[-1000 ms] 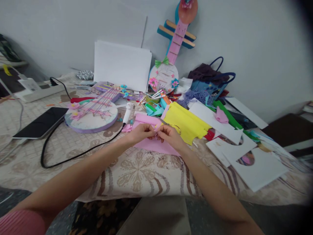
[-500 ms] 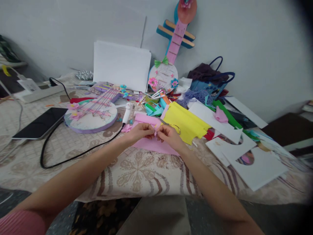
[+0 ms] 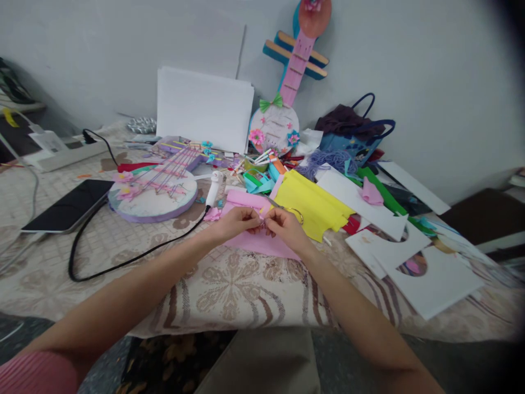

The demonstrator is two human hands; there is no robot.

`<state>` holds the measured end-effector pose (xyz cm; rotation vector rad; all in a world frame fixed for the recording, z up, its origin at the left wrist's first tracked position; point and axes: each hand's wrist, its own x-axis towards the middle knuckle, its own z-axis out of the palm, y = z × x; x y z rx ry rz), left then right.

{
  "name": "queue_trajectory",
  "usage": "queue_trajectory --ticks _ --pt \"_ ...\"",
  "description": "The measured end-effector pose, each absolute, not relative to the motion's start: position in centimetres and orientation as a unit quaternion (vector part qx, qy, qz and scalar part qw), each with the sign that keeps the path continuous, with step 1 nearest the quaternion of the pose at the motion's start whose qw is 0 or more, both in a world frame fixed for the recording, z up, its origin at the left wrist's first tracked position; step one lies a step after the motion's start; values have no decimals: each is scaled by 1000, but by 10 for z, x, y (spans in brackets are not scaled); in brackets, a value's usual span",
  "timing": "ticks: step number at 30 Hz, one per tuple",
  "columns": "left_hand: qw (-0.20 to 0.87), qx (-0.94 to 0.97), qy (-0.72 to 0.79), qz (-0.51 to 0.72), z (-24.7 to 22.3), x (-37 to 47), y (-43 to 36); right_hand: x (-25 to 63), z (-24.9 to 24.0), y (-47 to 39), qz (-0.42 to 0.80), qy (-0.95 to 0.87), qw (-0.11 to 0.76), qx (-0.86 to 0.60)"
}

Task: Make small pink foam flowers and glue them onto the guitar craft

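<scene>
My left hand (image 3: 241,220) and my right hand (image 3: 282,223) meet fingertip to fingertip, both closed in a pinch. Between them is a small piece of pink crepe paper (image 3: 262,222), mostly hidden by the fingers. Under the hands a pink crepe paper sheet (image 3: 258,244) lies on the table, its rolled part (image 3: 245,199) just behind them. Scissors (image 3: 296,212) with gold-coloured handles rest by my right hand, partly over yellow crepe paper (image 3: 314,202). Left of the roll lies a white glue gun (image 3: 213,190), near some pink paper scraps (image 3: 213,214).
A round stringed paper instrument (image 3: 153,197) and a tablet (image 3: 71,205) lie at left, with a black cord (image 3: 135,266) looping forward. Cut white boards (image 3: 435,279) cover the right side. Behind stand white sheets (image 3: 205,109), a decorated toy instrument (image 3: 274,128) and a blue bag (image 3: 348,148).
My fingers have shifted slightly around the small pink piece, and less of it shows between them. Everything else lies as before; the view has moved a little.
</scene>
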<state>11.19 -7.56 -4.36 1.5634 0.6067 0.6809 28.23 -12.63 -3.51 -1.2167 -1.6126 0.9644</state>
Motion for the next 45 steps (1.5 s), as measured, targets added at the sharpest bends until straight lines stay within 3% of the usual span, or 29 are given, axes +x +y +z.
queue_trajectory --ticks 15,25,34,45 --pt "598 705 271 268 -43 109 -73 283 -38 -125 398 -647 435 -484" --pt "549 703 298 342 -37 113 -75 279 -40 -126 487 -610 421 -461" --pt "647 599 330 336 -36 115 -83 280 -44 -123 501 -599 454 -430" --pt "602 658 312 328 -39 113 -77 286 -39 -123 489 -638 398 -443"
